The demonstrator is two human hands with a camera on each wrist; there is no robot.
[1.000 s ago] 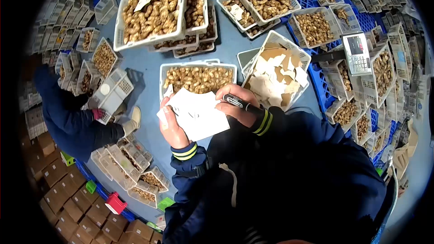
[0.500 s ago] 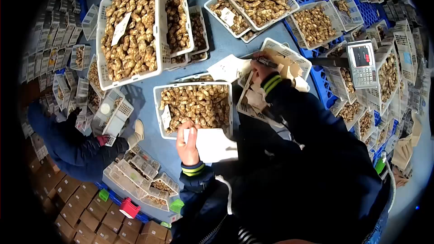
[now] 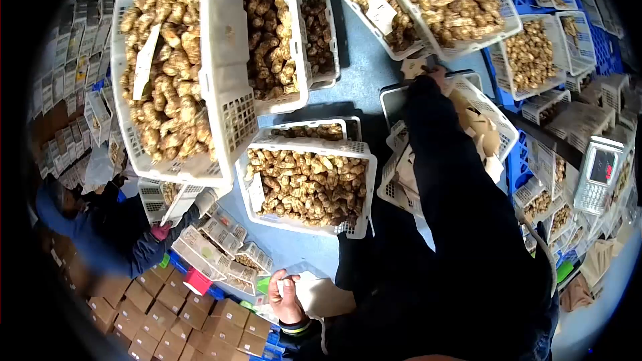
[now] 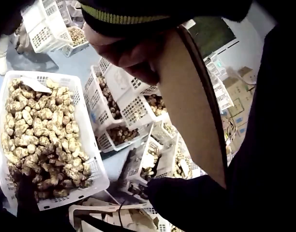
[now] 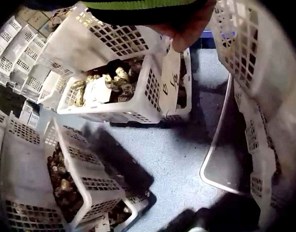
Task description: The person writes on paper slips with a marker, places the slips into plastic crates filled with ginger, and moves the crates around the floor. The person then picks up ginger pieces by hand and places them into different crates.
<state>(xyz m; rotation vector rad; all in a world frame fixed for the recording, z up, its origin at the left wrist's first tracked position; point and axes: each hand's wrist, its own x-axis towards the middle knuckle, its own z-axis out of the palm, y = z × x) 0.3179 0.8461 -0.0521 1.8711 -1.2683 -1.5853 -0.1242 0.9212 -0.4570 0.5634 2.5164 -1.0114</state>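
Right arm now reaches further forward than half a second ago, fully extended. The right hand (image 5: 186, 28) pinches a written label (image 5: 170, 82) by its top edge, so it hangs against a small white basket (image 5: 152, 92) of tubers. Low by the body, left hand (image 3: 286, 297) has dropped back, fingers clamped on spare cards (image 3: 328, 297), clear of the reach.

Two hands: left hand (image 3: 285, 299) below the centre crate (image 3: 307, 227), right hand (image 3: 436, 79) up-right of it. One paper (image 3: 324, 297) in the left hand. One scale (image 3: 597, 175) far right of that crate, one scrap-paper crate (image 3: 498, 135) just right. At least seven root-filled crates (image 3: 221, 113) counting it, four labels (image 3: 144, 60) in them. One other person (image 3: 100, 234) left. Cardboard boxes (image 3: 154, 307) lower left: too many to count.
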